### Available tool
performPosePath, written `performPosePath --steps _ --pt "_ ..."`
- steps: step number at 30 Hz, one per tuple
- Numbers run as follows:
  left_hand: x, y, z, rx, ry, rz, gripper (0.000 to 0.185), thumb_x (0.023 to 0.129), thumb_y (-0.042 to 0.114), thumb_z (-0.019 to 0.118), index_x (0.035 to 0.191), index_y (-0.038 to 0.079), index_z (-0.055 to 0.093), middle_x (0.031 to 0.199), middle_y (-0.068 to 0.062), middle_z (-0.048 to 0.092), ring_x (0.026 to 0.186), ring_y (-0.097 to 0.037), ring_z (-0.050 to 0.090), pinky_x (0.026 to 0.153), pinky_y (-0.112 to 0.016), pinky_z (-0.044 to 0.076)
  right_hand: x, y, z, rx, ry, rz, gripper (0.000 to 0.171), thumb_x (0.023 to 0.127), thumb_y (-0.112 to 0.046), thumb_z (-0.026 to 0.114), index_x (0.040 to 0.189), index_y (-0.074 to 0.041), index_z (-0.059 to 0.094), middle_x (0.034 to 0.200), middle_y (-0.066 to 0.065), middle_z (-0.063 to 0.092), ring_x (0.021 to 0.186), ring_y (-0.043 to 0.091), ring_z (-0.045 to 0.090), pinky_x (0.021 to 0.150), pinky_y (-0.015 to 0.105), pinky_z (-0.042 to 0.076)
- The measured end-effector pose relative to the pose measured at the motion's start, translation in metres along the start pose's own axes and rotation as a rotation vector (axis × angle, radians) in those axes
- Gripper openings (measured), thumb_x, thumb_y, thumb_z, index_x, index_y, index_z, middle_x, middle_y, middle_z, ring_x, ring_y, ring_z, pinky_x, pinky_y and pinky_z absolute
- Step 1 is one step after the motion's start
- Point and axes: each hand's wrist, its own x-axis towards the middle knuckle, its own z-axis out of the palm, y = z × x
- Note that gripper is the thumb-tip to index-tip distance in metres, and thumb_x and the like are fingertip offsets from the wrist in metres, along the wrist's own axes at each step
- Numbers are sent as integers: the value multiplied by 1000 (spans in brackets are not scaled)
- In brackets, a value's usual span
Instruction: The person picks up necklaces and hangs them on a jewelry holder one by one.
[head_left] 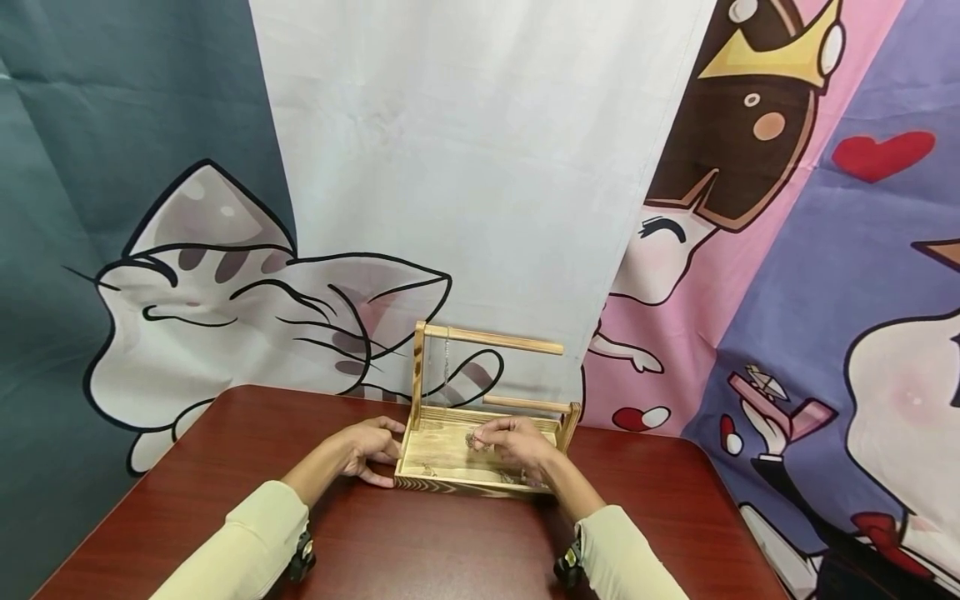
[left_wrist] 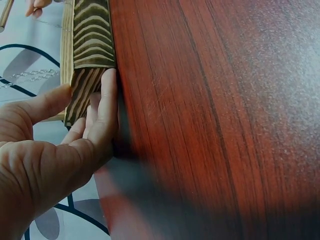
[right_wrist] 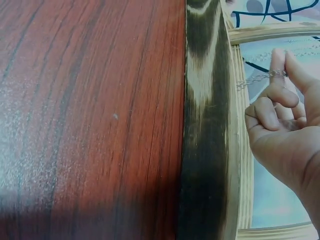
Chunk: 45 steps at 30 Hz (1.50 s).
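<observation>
Two hands are seen at a wooden stand [head_left: 480,446] that is placed on the red-brown tabletop [head_left: 420,542], near its far edge. The left hand [head_left: 371,446] is laid against the left end of the stand's base, the fingers [left_wrist: 102,117] straight and pressed on the striped end wood, so the stand is steadied but not gripped. The right hand [head_left: 513,442] is held over the tray of the stand, and a thin silver chain [right_wrist: 255,79] is pinched between its thumb and forefinger, the other fingers being curled in.

The chain is judged to be very light, limp and fine. No stiffness can be expected from it; it will hang and swing from whatever point is held, and it may tangle or slip out between smooth fingertips. A firm pinch near its end or its clasp is thought best, and pulling should be avoided, because such small links are probably easy to break. Another chain [head_left: 447,358] is hung from the upper bar [head_left: 495,337] of the stand, close to the left post.

The stand itself is judged light and stiff, with a dry, rough surface that is not slippery. It can be pushed easily over the tabletop, so holding its base is sensible.
</observation>
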Motion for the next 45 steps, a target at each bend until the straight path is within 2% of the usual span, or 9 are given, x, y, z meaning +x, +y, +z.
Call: performPosePath --steps 1,2,6,12,19,25,27,35,45 --pt "0 0 0 -1 1 0 64 94 -11 61 153 -2 39 135 -26 73 108 -28 75 85 -55 71 -1 -1 0 8 9 3 25 103 -14 79 121 5 80 91 -5 84 54 2 35 51 17 31" --pt "0 0 0 -1 2 1 65 93 -12 61 153 -1 39 136 -27 73 108 -28 75 85 -55 71 -1 -1 0 12 14 2 26 104 -14 78 122 5 80 90 -5 85 53 3 33 50 17 30" --pt "-1 1 -1 -6 6 1 66 93 -12 61 154 -1 38 137 -27 73 108 -28 75 85 -56 71 -3 -5 1 -25 33 -14 29 106 -19 77 126 3 79 99 2 88 58 4 39 52 18 32" --pt "-2 5 -3 4 1 4 67 94 -12 60 156 0 39 136 -27 73 109 -28 75 85 -54 71 -5 -15 4 22 28 -83 35 111 -17 70 133 11 73 100 -1 89 56 3 33 53 17 29" --pt "-3 7 -4 6 2 8 66 94 -11 59 157 0 42 133 -26 72 109 -29 75 84 -53 71 -10 -27 11 51 93 -146 21 111 -16 72 123 -1 80 96 -3 88 51 2 32 51 16 27" --pt "-4 5 -5 6 9 7 66 93 -12 59 156 0 42 133 -26 73 108 -28 76 83 -54 71 -13 -38 20 18 125 -196 36 112 -18 70 136 9 73 98 -1 89 52 2 31 51 17 27" --pt "-4 4 -5 5 10 9 67 93 -12 59 156 0 42 133 -26 73 108 -28 76 84 -54 71 -14 -42 22 15 137 -205 38 112 -18 71 138 9 72 100 1 89 52 2 31 52 17 27" --pt "-2 1 -1 1 -1 8 67 93 -13 60 156 -1 43 134 -26 73 110 -28 75 84 -55 71 -21 -61 21 78 129 -211 39 113 -16 67 146 6 68 102 0 89 54 4 33 54 17 30" --pt "-1 0 1 6 0 5 65 93 -13 60 155 -1 44 131 -26 72 111 -29 75 84 -57 71 -26 -82 15 87 123 -240 42 114 -16 66 151 4 64 105 2 89 53 5 33 55 19 32"
